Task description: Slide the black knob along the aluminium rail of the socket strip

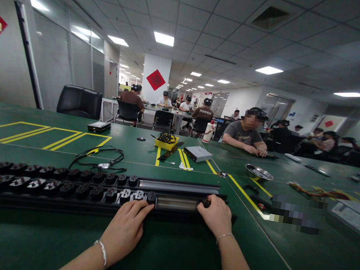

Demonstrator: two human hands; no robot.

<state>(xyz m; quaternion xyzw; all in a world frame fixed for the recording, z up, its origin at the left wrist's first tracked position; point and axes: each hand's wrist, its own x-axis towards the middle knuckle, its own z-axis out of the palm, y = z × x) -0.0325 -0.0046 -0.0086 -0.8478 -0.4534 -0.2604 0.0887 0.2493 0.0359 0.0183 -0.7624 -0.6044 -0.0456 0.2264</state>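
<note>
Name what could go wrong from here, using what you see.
The dark piece pinched by the right hand could tilt or jam in the front rail. The left hand, at the end of the row of black blocks, might nudge them out of line. The black cable lying behind the rear rail could snag.

Two black rails (176,204) — parallel, lying flat, dark modules (82,191) crowded leftward

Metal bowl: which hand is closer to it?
Right. The right hand is on the near side of the metal bowl and to its left; the left hand, by the black sockets, is farther left.
</note>
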